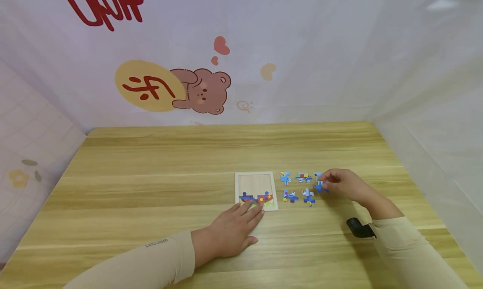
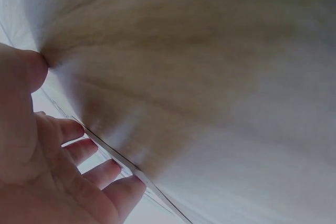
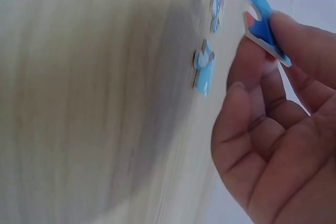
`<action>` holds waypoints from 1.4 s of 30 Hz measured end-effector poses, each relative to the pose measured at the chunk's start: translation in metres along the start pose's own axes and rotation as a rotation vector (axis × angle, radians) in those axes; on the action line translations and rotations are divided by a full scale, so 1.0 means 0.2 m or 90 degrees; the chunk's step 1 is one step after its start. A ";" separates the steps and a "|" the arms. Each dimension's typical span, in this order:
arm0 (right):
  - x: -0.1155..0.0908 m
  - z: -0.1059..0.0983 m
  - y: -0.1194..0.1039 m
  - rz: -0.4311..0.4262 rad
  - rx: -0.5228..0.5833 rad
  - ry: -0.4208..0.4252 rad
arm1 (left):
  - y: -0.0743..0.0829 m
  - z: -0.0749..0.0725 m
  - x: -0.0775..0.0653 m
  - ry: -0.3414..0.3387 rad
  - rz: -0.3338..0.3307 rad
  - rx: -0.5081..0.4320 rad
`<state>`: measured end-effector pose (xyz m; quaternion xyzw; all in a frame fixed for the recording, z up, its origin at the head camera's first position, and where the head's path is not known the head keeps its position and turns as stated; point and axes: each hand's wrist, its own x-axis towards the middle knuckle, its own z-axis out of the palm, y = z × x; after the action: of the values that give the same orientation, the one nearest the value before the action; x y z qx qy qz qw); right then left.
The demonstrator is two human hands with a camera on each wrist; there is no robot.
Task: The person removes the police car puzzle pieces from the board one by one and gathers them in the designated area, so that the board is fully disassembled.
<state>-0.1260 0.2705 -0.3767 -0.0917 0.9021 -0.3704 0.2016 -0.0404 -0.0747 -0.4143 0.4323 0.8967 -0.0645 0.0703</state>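
Note:
A square wooden puzzle tray (image 1: 237, 188) lies flat on the table, with joined pieces (image 1: 261, 199) along its lower part and bare wood above them. My left hand (image 1: 232, 230) rests over the tray's near edge, its fingers extended onto the lower pieces. In the left wrist view, the fingertips (image 2: 126, 190) meet the tray's edge. To the right of the tray, my right hand (image 1: 349, 186) pinches a blue jigsaw piece (image 3: 262, 31) between thumb and fingers, raised above the table in the right wrist view. Another blue piece (image 1: 318, 174) is partly covered behind it.
Several loose jigsaw pieces lie in two rows between the tray and my right hand, among them a top-left one (image 1: 285, 178) and a lower one (image 1: 290, 196). Behind the wooden table (image 1: 151, 163) hangs a printed white cloth (image 1: 317, 71); more cloth borders both sides.

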 end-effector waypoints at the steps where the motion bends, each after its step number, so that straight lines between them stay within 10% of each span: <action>1: 0.00 0.00 0.01 0.001 -0.002 -0.005 | 0.00 0.00 0.00 0.000 0.001 -0.001; 18: -0.03 0.00 0.08 0.023 0.045 -0.075 | 0.00 0.00 0.00 0.005 0.004 0.002; 42: -0.03 0.05 0.10 -0.005 -0.031 -0.002 | 0.00 0.00 0.00 0.006 -0.002 -0.005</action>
<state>-0.1175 0.2809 -0.3962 -0.1007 0.9101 -0.3488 0.1997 -0.0400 -0.0741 -0.4153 0.4311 0.8978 -0.0592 0.0677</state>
